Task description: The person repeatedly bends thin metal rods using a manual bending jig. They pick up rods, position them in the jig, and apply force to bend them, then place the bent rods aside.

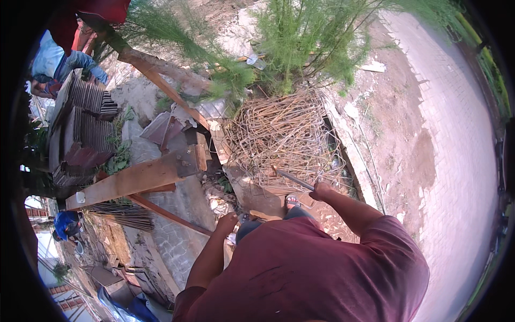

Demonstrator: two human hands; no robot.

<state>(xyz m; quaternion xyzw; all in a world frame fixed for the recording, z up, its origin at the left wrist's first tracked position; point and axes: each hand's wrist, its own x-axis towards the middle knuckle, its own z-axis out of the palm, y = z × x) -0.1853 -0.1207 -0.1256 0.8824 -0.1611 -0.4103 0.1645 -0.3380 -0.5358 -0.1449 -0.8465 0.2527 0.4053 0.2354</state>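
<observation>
A tangled pile of bent, rusty wire rebar pieces [279,129] lies in front of my feet. My right hand [322,190] grips a long metal bar [295,178], its rusty far end pointing forward-left over the pile's near edge. My left hand [227,221] is lower and to the left, its fingers curled; whether anything is in it I cannot make out. My sandalled foot [292,201] shows between the pile and my body.
Timber planks [120,182] cross at left, near stacked corrugated sheets [91,145] and straight rods [126,219]. A person in blue [67,225] crouches lower left; another [64,67] is upper left. A feathery shrub [300,43] stands ahead; a paved path [456,161] runs right.
</observation>
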